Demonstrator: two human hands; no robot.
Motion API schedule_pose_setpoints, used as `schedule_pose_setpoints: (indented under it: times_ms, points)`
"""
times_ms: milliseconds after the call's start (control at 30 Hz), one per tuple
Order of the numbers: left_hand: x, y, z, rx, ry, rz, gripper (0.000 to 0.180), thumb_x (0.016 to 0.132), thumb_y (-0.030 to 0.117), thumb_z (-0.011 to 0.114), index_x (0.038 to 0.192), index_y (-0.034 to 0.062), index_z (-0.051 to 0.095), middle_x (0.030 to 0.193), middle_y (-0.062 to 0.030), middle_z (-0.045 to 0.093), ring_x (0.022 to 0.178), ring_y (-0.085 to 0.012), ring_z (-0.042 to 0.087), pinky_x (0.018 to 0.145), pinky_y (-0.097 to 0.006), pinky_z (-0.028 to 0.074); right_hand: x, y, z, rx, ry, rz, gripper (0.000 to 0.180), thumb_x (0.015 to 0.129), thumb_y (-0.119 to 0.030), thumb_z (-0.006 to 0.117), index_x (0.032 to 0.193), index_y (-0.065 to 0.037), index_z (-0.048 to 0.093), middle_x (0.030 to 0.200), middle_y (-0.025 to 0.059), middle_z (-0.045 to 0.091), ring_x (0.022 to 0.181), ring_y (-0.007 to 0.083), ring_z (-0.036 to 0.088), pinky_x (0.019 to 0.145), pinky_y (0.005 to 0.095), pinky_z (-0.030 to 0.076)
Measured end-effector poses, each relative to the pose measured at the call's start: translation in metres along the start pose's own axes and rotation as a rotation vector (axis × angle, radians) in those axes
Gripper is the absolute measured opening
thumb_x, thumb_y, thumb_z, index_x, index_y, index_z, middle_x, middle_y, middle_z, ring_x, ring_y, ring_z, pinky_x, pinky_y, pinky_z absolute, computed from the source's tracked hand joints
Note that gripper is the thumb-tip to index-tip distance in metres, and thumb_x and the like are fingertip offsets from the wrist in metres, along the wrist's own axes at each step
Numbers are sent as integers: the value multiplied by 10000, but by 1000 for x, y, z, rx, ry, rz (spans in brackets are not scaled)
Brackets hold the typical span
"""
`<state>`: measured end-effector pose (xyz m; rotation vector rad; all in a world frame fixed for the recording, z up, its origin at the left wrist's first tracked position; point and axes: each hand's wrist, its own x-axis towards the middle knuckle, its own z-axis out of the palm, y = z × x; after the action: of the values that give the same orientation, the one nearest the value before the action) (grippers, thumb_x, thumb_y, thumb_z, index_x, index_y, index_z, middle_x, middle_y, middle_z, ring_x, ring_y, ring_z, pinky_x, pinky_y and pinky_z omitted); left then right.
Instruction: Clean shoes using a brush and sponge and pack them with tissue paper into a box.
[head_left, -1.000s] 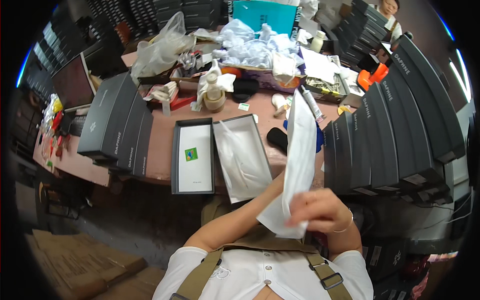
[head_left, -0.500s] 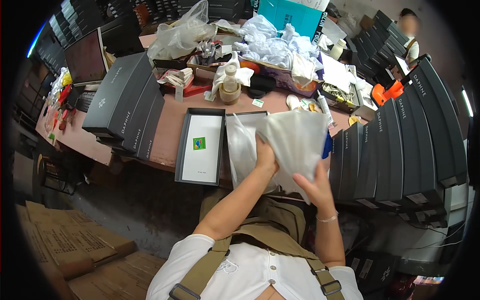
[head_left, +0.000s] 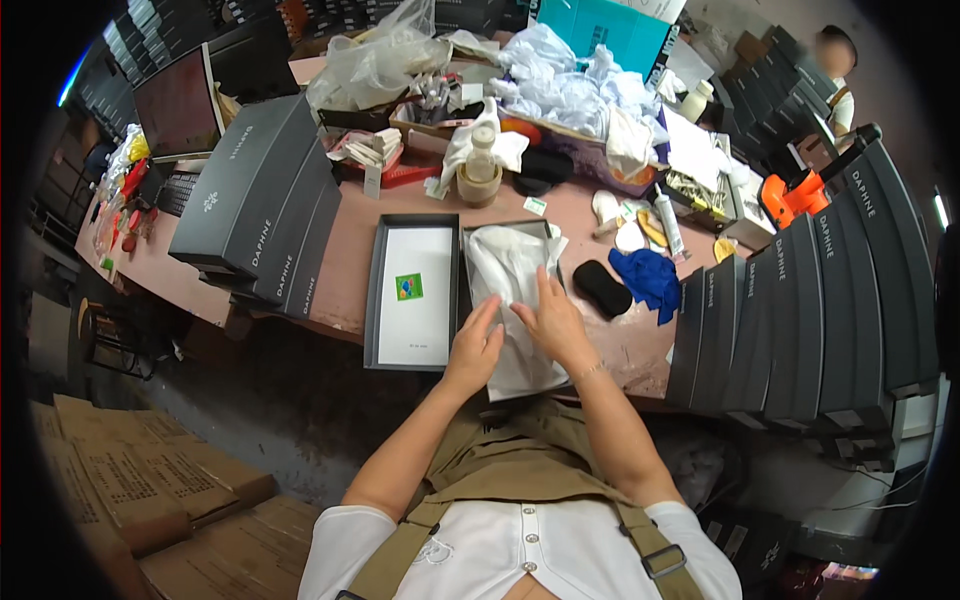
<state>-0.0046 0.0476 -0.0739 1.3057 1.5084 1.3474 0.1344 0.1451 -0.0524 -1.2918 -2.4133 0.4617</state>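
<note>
White tissue paper (head_left: 505, 300) is spread inside an open dark grey box (head_left: 462, 300) at the near edge of the reddish-brown table (head_left: 345, 265), and both hands are laid flat on its nearer half. The left hand (head_left: 475, 348) is pressed on the paper's left part by the box's left wall, fingers stretched and together; the right hand (head_left: 555, 320) is laid just beside it on the middle of the sheet, fingers splayed. Nothing is gripped by either hand: the palms are open and the paper is only pressed down. The sheet looks thin, crinkled and slightly translucent, it fills the box from end to end, and its near end hangs over the box's front rim. Touching the box on its left, the box lid (head_left: 412, 292) is seen lying upside down, its inside white with a small green square sticker (head_left: 408, 287) near the middle. Further left, a stack of long dark grey boxes (head_left: 260, 205) with pale lettering on their sides is leaned on the table. On the right, a row of the same dark boxes (head_left: 800, 310) is stood on end. Right of the open box a black oval object (head_left: 602, 288) and a blue cloth (head_left: 650, 280) are found, well apart from the hands. At the far side a teal carton (head_left: 600, 25) is stood behind heaped white wrappings (head_left: 575, 90). Brown cardboard cartons (head_left: 130, 480) are stacked on the floor at lower left.
</note>
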Motion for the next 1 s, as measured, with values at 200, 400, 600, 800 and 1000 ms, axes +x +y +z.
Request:
schedule_pose_setpoints:
  times_ms: [200, 400, 600, 800, 1000]
  points:
    - [5, 12, -18, 437, 288, 259, 448, 853, 79, 589, 1278, -13, 480, 1269, -217, 502, 1164, -381, 502, 994, -407, 412, 40, -8, -14, -533, -530, -114, 389, 834, -301, 603, 1107, -24, 617, 1147, 166, 574, 1059, 342, 538, 963, 529, 390]
    - [10, -58, -58, 762, -58, -204, 289, 868, 262, 589, 895, -24, 555, 815, -218, 600, 792, -418, 587, 735, -469, 482, 19, 29, 25, -446, -90, -359, 264, 867, -283, 567, 1007, -90, 681, 1282, 144, 534, 1239, 361, 443, 1011, 603, 299]
    - [-5, 107, -112, -570, -12, -258, 183, 960, 157, 516, 981, 3, 611, 846, -62, 658, 696, -127, 630, 616, -264, 520, -20, 26, -72, 391, 45, -9, 456, 919, -382, 546, 1182, -12, 590, 1323, 198, 501, 1210, 342, 486, 1032, 413, 358]
    - [-39, 46, -21, -146, 25, -17, 499, 903, 252, 646, 1290, -18, 484, 1285, -128, 508, 1174, -259, 508, 995, -357, 413, -37, 45, -77, 715, -154, 366, 461, 962, -369, 487, 1210, 10, 573, 1127, 169, 642, 1049, 239, 611, 896, 345, 464]
    - [4, -15, -21, -144, 8, -141, 490, 947, 137, 552, 1353, -64, 363, 1216, -146, 538, 1069, -213, 541, 927, -328, 442, -18, 53, -16, 393, -124, 352, 632, 863, -553, 534, 1071, 34, 645, 1030, 283, 640, 988, 404, 620, 872, 436, 473]
